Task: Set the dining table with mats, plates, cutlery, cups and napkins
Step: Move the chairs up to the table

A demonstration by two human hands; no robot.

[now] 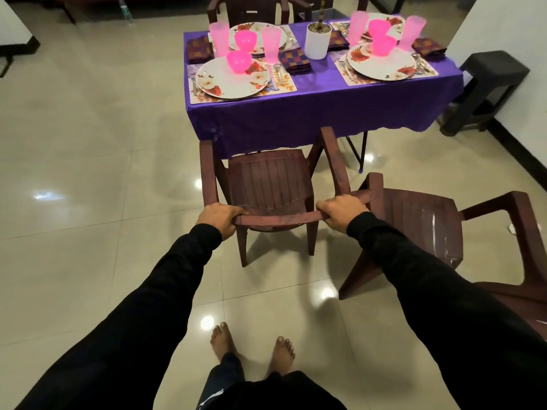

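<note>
1. Head view: left hand (217, 219) and right hand (340, 213) both wrapped round the top rail of the brown chair (268, 184), fingers curled over it, one at each end
2. Chair faces the table (310, 113), seat front just under the purple cloth edge, roughly 12 o'clock from the feet
3. Step looks like tucking the chair in: push straight to 12, both hands even so it doesn't skew, legs low so they don't snag the cloth and drag the settings
4. Second chair (423, 229) at 3 o'clock, angled, arm touching or nearly touching the right hand; watch for a knock
5. Table looks fully set: near plate (233, 82) on a mat (285, 84), pink bowl (239, 62), pink cups (271, 44), folded napkin (296, 61), cutlery beside plates; four places, far details small
6. White pot (317, 42) centre of table
</note>
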